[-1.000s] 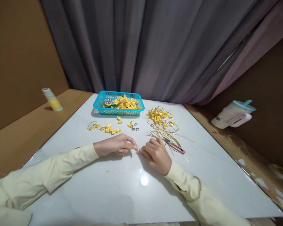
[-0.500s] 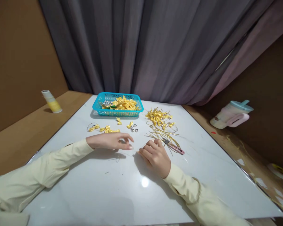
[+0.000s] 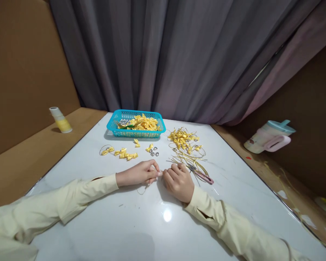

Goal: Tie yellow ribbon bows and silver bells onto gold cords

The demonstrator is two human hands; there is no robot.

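My left hand (image 3: 142,173) is closed in a pinch, its fingertips meeting those of my right hand over the middle of the table. A thin cord (image 3: 141,193) curves out in a loop beneath my left fingers. My right hand (image 3: 178,182) is closed with curled fingers; what they grip is hidden. Beyond my left hand lie yellow ribbon bows (image 3: 123,153) and several small silver bells (image 3: 154,153). Just right of my right hand, pink-handled scissors (image 3: 203,177) rest on a bundle of gold cords (image 3: 183,158).
A blue basket (image 3: 136,134) of yellow bows and silver bells stands at the table's back. To its right is a pile of bows on cords (image 3: 181,138). A pink-handled cup (image 3: 268,136) and a yellow-white cylinder (image 3: 61,120) stand at the sides.
My left hand has moved right and closed from an open reach into a pinch against my right fingertips. The cord loop has shifted slightly right. My right hand has stayed nearly in place.
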